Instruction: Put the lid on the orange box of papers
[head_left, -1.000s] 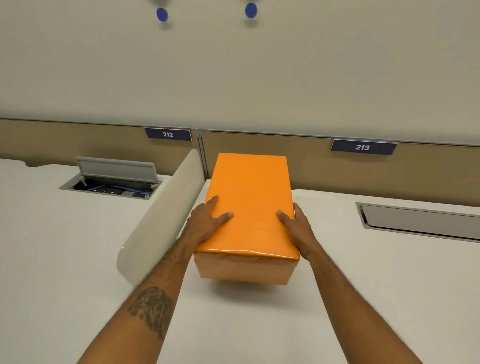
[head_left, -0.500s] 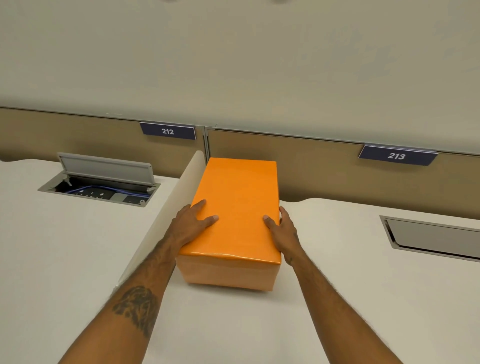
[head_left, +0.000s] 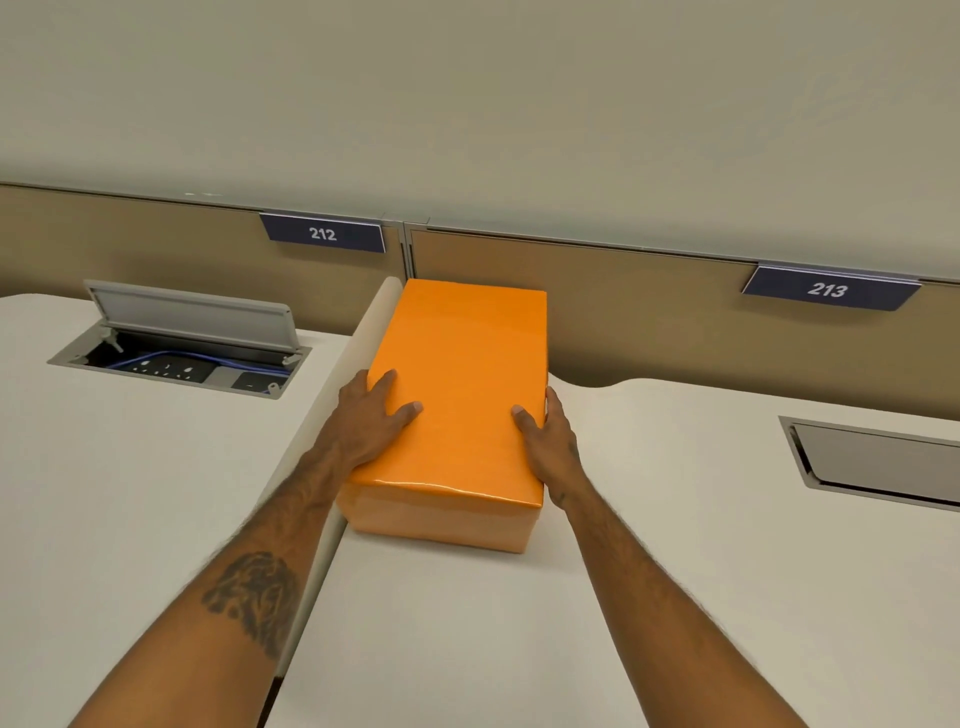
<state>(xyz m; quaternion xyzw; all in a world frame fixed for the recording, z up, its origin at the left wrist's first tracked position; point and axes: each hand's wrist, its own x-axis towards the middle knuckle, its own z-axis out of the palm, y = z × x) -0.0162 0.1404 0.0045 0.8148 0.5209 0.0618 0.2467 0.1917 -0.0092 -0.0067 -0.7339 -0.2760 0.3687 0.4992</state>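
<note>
The orange box (head_left: 441, 522) rests on the white desk (head_left: 467, 623), close against a low divider. Its glossy orange lid (head_left: 462, 384) covers the top and sits flush on the paler lower part. The papers inside are hidden. My left hand (head_left: 371, 421) grips the lid's left edge, thumb on top and fingers down the side. My right hand (head_left: 550, 441) holds the right edge the same way, thumb lying on the lid.
A curved white divider (head_left: 363, 338) stands just left of the box. An open cable hatch (head_left: 182, 353) with blue wires is in the left desk. A closed hatch (head_left: 878, 462) is at the right. Tan panels with signs 212 (head_left: 323, 234) and 213 (head_left: 827, 289) run behind.
The box has gone from hanging above the desk to resting on it, near the divider. Both hands have kept their hold on the lid's sides. The view has shifted left and down.
</note>
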